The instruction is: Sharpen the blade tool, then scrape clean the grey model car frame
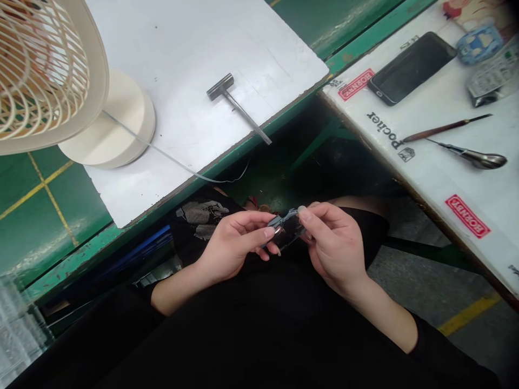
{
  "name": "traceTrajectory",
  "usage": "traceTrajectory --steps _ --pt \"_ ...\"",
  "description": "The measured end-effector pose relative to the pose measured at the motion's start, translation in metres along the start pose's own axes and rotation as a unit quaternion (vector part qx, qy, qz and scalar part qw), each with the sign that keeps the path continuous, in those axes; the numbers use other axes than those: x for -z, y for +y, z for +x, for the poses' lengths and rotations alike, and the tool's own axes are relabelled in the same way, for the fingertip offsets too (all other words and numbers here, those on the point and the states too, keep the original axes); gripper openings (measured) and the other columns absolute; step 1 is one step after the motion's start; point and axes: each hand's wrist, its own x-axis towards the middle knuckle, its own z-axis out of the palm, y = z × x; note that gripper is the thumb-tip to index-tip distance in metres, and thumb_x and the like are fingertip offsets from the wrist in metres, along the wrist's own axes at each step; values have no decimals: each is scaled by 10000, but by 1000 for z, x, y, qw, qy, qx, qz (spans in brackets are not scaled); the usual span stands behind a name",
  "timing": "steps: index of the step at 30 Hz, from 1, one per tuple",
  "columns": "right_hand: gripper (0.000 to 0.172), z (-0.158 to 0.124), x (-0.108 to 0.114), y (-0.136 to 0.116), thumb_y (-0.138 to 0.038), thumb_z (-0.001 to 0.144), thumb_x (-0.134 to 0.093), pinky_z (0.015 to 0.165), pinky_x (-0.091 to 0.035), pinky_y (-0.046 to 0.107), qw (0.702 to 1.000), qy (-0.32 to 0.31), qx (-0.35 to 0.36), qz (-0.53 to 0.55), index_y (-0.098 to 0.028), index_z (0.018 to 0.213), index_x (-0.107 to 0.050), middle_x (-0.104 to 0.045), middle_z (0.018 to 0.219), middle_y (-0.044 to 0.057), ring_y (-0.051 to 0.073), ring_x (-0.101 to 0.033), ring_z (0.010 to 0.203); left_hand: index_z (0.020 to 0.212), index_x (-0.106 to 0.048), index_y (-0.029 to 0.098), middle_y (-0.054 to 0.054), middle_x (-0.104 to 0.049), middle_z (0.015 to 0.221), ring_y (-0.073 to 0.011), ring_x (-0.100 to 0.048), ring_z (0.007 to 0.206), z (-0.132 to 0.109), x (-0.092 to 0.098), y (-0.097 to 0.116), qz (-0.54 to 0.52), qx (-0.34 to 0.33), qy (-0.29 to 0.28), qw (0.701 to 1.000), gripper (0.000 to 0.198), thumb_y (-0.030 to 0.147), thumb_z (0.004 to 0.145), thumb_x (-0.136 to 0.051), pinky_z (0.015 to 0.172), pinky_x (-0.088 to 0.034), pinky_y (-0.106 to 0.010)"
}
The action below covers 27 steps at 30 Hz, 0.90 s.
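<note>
Pinching small dark part (pixel 289 231) at two sides with fingers (pixel 259 237) of left hand (pixel 227 244) and right hand (pixel 339 246); probably light, stiff, easily broken, so better to hold gently by edges.

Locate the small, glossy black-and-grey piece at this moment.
In the head view, the piece is just below and right of centre, held between the person's bare left hand and bare right hand.

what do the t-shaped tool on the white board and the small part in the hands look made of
T-shaped tool: probably metal, smooth and grey, with bright highlights along its head. Small part: possibly plastic, dark with shiny glints, but partly covered, so uncertain.
</note>
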Motion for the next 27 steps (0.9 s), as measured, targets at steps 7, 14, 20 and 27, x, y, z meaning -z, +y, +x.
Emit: traceTrajectory --steps 7,14,20,27 --pt "368 2 -3 -1 -509 916 -1110 565 -404 281 1000 6 -8 4 -251 793 -879 -672 731 -8 117 -514 634 1136 -952 148 -80 -912 921 -182 -868 689 1 0 1 6 6 -3 1000 330 293 891 -1120 588 -682 -223" --pt "397 3 -3 -4 -544 888 -1114 551 -385 294 1000 -3 -23 -1 -255 782 -863 -639 737 -6 133 -485 642 1251 -879 156 -40 -838 824 -191 -818 604 6 2 2 -37 62 -34 997 465 464 956 -1062 541 -658 -253" --pt "405 2 -3 -5 -554 891 -1112 558 -398 291 999 -17 -29 -5 -255 786 -861 -627 734 -9 129 -492 642 1226 -835 165 -8 -821 804 -166 -804 572 9 4 1 -34 71 -44 996 442 410 949 -1078 504 -612 -211" --pt "432 4 -2 -6 -580 889 -1112 571 -431 294 1000 -15 -26 -9 -252 803 -845 -641 762 -5 135 -502 662 1217 -842 156 -36 -839 820 -198 -843 639 8 6 2 -35 69 -59 995 398 407 979 -1038 546 -641 -237"
